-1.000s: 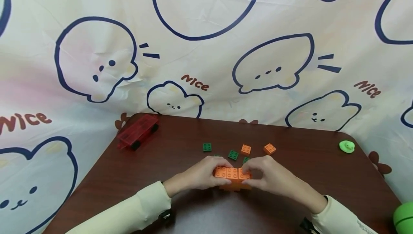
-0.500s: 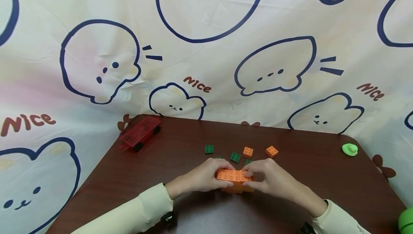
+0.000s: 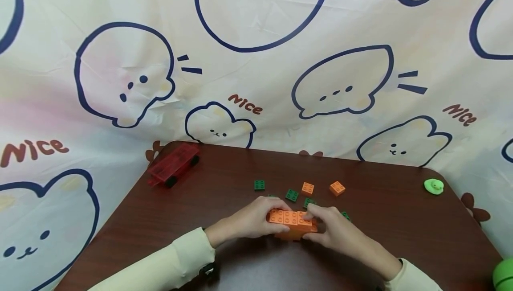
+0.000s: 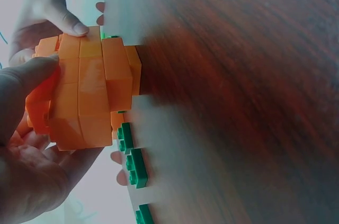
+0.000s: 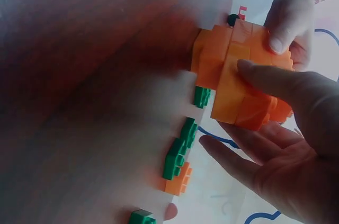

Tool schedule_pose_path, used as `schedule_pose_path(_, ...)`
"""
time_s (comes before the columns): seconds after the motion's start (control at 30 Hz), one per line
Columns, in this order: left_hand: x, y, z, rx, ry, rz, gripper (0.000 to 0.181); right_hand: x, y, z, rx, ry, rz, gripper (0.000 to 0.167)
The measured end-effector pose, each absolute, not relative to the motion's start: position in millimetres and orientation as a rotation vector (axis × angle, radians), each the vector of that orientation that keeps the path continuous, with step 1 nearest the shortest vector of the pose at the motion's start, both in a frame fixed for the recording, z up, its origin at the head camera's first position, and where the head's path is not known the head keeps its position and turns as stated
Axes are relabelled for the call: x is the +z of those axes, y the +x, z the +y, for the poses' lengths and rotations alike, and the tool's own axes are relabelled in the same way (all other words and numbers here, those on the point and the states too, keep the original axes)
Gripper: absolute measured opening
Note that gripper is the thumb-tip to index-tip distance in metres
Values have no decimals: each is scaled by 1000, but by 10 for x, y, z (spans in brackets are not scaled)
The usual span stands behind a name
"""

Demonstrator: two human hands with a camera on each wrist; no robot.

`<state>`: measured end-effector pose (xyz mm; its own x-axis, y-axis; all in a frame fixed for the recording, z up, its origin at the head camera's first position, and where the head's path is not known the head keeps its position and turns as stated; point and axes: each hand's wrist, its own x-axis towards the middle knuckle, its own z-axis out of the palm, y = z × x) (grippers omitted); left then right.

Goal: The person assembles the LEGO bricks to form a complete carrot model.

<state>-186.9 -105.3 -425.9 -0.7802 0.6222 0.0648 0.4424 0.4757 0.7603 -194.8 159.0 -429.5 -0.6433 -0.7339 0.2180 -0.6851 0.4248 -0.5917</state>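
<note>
An orange toy-brick build (image 3: pixel 295 227), stacked in several layers with studs on top, stands on the table in front of me. It widens above a narrower base, as the left wrist view shows. My left hand (image 3: pixel 255 218) grips its left end, thumb on the near face and fingers behind. At the right end my right hand (image 3: pixel 334 228) holds it, thumb (image 5: pixel 265 78) against the near face. In the head view that hand's forefinger lies at the top edge. The far side of the build is largely hidden by the hands.
Loose green bricks (image 3: pixel 291 195) and orange bricks (image 3: pixel 307 188) lie just behind the build. A translucent red toy with black wheels (image 3: pixel 174 164) sits at the back left. At the right are a small green duck (image 3: pixel 434 186) and a larger green object (image 3: pixel 504 275), partly out of frame.
My right hand has shifted slightly down along the build's right end, and a green brick beyond it has come into sight. The left hand keeps its grip. The head view has moved slightly.
</note>
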Motion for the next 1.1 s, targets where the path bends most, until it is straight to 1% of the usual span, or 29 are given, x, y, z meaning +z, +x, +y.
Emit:
schedule_pose_path(0.13,-4252,-1869,-1049,1190,915,2503,29,-4322,-1929,1600,-1063,-1266,2570,37)
schedule_pose_path(0.53,-4288,-1856,-1054,1184,899,2499,29,-4352,-1925,1613,-1169,-1252,2512,35)
schedule_pose_path(0.7,-4294,-1849,-1068,1210,891,2485,29,-4346,-1940,1605,-1171,-1250,2507,38)
schedule_pose_path(0.97,-4269,-1862,-1067,1201,898,2499,29,-4314,-1975,1601,-1174,-1297,2502,36)
schedule_pose_path(1.1,-4261,-1860,-1059,1194,896,2500,30,-4310,-1991,1608,-1158,-1277,2508,35)
